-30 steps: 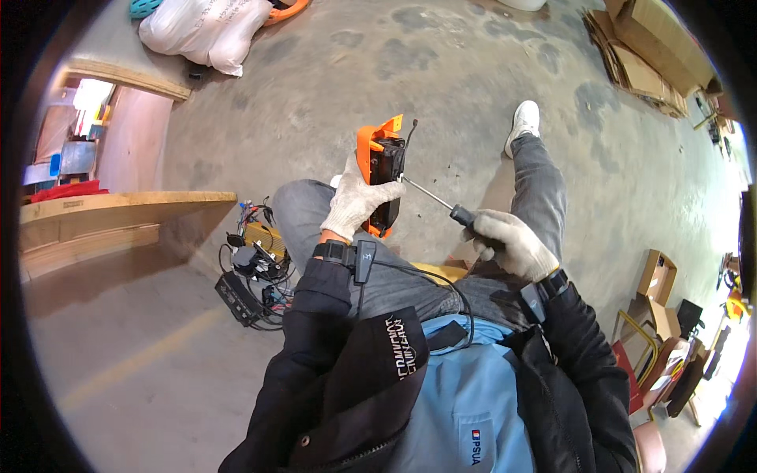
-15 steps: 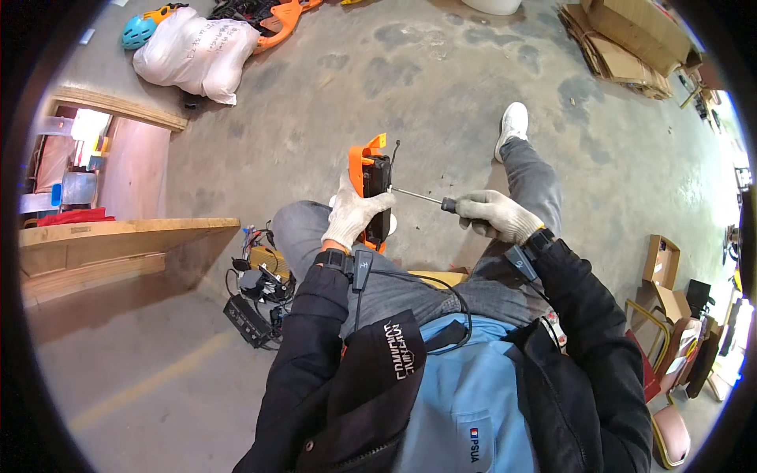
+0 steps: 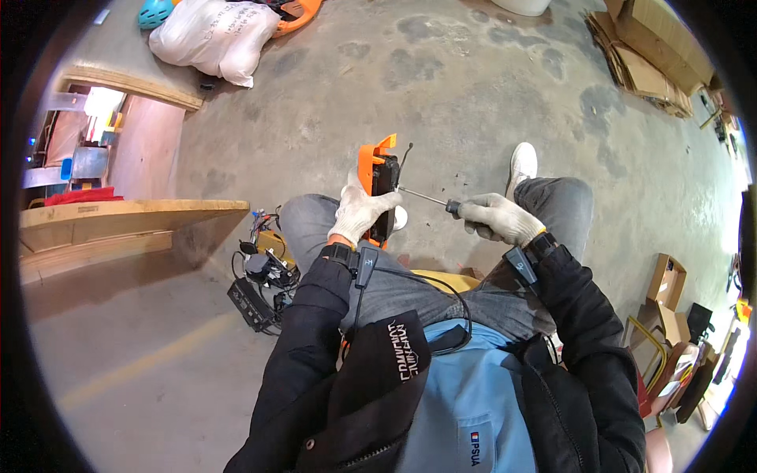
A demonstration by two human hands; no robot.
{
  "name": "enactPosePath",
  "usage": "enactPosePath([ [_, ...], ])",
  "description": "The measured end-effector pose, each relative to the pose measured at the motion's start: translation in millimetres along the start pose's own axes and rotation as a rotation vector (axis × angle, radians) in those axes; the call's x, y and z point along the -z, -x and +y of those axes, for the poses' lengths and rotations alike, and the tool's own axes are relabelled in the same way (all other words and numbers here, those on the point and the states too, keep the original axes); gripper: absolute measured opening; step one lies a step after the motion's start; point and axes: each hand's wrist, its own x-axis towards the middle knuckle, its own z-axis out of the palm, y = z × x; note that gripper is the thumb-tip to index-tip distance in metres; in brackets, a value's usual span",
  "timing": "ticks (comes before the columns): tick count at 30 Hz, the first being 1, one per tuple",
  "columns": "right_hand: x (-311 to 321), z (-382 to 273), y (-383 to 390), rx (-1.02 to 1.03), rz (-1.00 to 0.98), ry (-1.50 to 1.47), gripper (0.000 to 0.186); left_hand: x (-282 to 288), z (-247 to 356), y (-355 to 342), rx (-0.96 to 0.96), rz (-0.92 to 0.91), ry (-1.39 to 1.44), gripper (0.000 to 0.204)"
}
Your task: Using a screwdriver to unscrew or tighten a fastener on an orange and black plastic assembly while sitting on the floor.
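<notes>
Between my knees I hold up an orange and black part [image 3: 384,177], a plastic housing with a thin black cable sticking out at its top. My left hand [image 3: 359,209], in a white knitted glove, is wrapped round its near side with the thumb across the black face. My right hand [image 3: 502,218], gloved alike, is closed round the dark handle of a screwdriver [image 3: 430,196]. The screwdriver's metal shaft points left, and its tip meets the right side of the black part. Whatever lies right under the tip is too small to make out.
Beside my left knee lies a heap of black devices and cables [image 3: 264,284]. A wooden shelf edge [image 3: 134,213] juts in from the left. White sack [image 3: 213,39] and blue helmet lie far left, flattened cardboard [image 3: 646,63] far right. An open carton [image 3: 667,284] stands at right.
My right leg has shifted, its knee swinging out to the right and the shoe drawn nearer. The view has turned slightly. Both hands keep their holds, with the screwdriver tip still at the part.
</notes>
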Motion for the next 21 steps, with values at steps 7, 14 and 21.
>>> enactPosePath([
  [7,-4,22,-16,0.377,0.212,0.348,0.043,-4,6,3,0.041,0.035,-0.051,0.072],
  [14,9,26,-27,0.186,0.103,-0.629,0.031,-9,9,2,0.063,0.045,0.183,0.065],
  [21,22,15,-17,-0.115,0.061,-0.571,0.042,-12,1,1,0.020,0.086,0.094,0.072],
])
